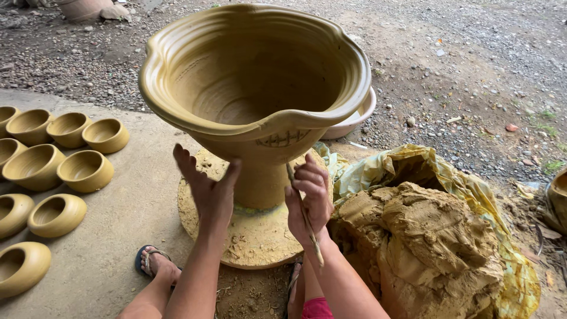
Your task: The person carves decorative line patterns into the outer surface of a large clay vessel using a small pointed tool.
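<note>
A large wet clay vase (254,88) with a wavy flared rim stands on a round clay-crusted wheel disc (254,236). My left hand (209,189) is flat and open, its fingers against the lower left of the vase's stem. My right hand (308,198) grips a thin wooden stick (306,218), whose upper tip touches the vase wall just below a scratched cross-hatch band (282,139). The stick's lower end runs down along my wrist.
A big lump of raw clay (425,242) lies on yellow plastic sheeting (514,260) at the right. Several small clay bowls (59,165) sit on the concrete at the left. My sandalled foot (155,264) is below the disc. A white basin (354,121) is behind the vase; gravel lies beyond.
</note>
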